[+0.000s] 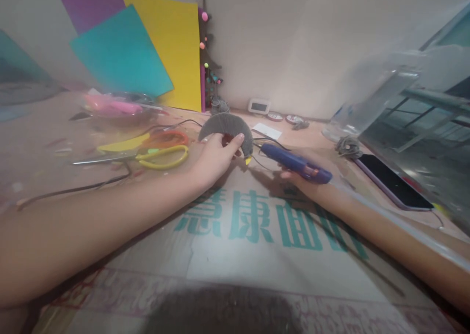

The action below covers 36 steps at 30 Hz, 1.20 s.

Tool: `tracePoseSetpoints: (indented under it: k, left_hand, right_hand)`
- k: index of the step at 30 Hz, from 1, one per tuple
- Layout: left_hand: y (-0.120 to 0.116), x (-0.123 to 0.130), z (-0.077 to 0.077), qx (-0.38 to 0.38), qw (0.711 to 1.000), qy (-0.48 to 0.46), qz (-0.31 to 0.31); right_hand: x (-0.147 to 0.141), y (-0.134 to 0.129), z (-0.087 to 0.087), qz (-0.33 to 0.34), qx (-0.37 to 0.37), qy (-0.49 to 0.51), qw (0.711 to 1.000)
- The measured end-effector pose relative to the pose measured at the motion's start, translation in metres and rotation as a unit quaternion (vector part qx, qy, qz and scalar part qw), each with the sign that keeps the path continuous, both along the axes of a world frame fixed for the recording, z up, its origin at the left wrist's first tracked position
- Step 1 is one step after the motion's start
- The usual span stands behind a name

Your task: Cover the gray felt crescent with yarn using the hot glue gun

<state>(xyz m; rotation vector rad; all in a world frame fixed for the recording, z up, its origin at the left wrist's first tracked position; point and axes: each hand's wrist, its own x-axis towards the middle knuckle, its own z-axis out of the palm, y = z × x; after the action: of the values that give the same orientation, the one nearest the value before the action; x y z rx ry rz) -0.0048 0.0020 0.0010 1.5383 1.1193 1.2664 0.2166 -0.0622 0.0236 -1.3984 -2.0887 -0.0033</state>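
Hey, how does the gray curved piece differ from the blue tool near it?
Shape: the gray curved piece bends in a broad arc, while the blue tool looks long and straight. Surface: the gray curved piece looks finely ridged; the blue tool looks smoother. Hold: the left grip has the gray curved piece, the right grip the blue tool. Both are being held.

Big teal Chinese characters (251, 216) run across the pale sheet (235, 263) on the bench (312, 137): 康 and 面 readable mid-row, first one unclear, last one partly behind the right forearm (362, 214). Blue print on the clear plastic container (370, 101) too blurred; screen on the small white device (259, 107) too small to read.
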Motion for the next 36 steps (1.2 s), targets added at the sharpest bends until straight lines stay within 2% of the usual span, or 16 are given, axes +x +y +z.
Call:
tracePoseSetpoints:
  k: [3, 9, 17, 23, 29, 36]
  left_hand:
    - [-0.002, 0.001, 0.003, -0.010, 1.000, 0.001, 0.003]
    - [-0.002, 0.000, 0.004, -0.013, 1.000, -0.003, 0.007]
    - [0.004, 0.000, -0.003, 0.001, 1.000, -0.031, 0.001]
    - [0.005, -0.002, -0.005, 0.017, 0.999, -0.026, 0.011]
    - [0.002, -0.002, -0.002, 0.026, 0.999, -0.017, 0.007]
    - [-0.003, -0.002, 0.005, 0.017, 1.000, -0.001, 0.006]
  right_hand:
    - [-0.002, 0.002, -0.002, 0.007, 0.013, 0.035, 0.999]
    - [-0.007, -0.002, 0.003, -0.027, -0.032, 0.043, 0.998]
    - [-0.003, -0.006, 0.006, 0.072, -0.075, 0.000, 0.995]
    - [0.004, -0.002, 0.000, 0.058, -0.095, 0.049, 0.993]
    - [0.003, -0.003, 0.003, 0.009, -0.068, -0.019, 0.997]
    - [0.000, 0.000, 0.003, 0.001, -0.078, 0.002, 0.997]
